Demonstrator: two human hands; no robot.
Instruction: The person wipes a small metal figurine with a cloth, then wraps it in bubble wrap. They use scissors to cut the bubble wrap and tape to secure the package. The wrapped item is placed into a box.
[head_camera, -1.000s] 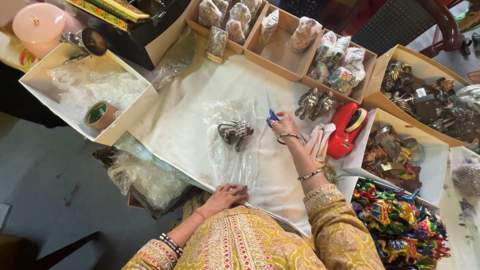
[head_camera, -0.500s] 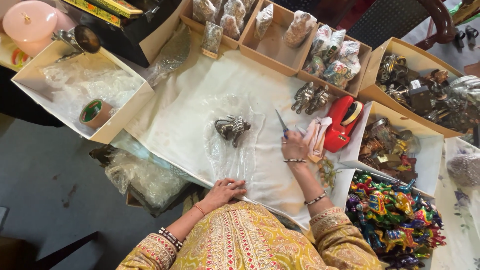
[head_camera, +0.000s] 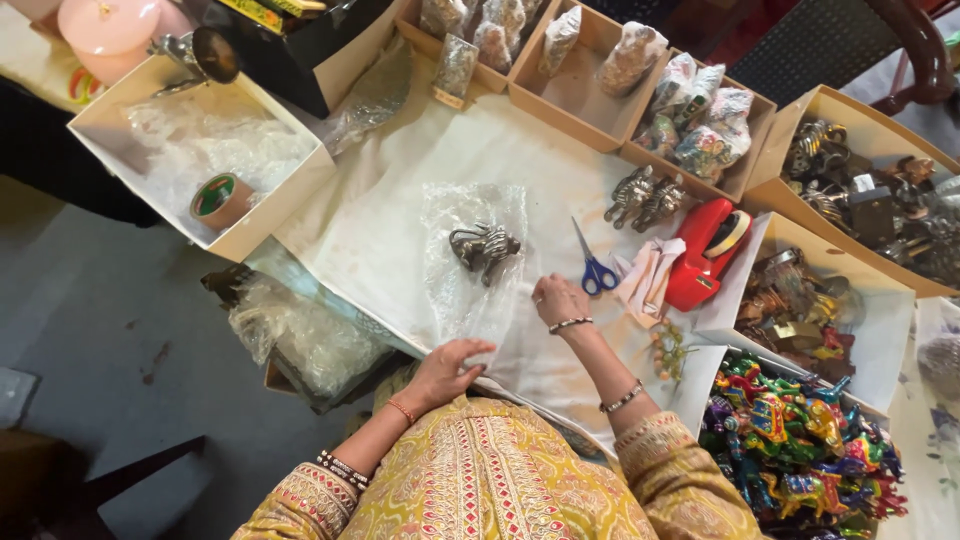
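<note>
You are at a small craft-packing workbench, the kind found in a handicraft shop or home workshop. Open cardboard boxes (head_camera: 590, 95) around you hold wrapped and bare metal figurines (head_camera: 645, 195) and painted toy animals (head_camera: 800, 435), with bubble wrap (head_camera: 475, 255), scissors (head_camera: 592, 265) and a red tape dispenser (head_camera: 705, 255) on the cloth-covered table (head_camera: 370, 220).

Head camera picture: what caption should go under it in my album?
Both hands press clear wrap around a metal figurine.

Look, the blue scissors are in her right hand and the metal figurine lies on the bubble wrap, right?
Not quite. The head view shows the blue scissors lying on the white cloth, beside the right hand, which holds nothing. The metal figurine does lie on the bubble wrap.
</note>
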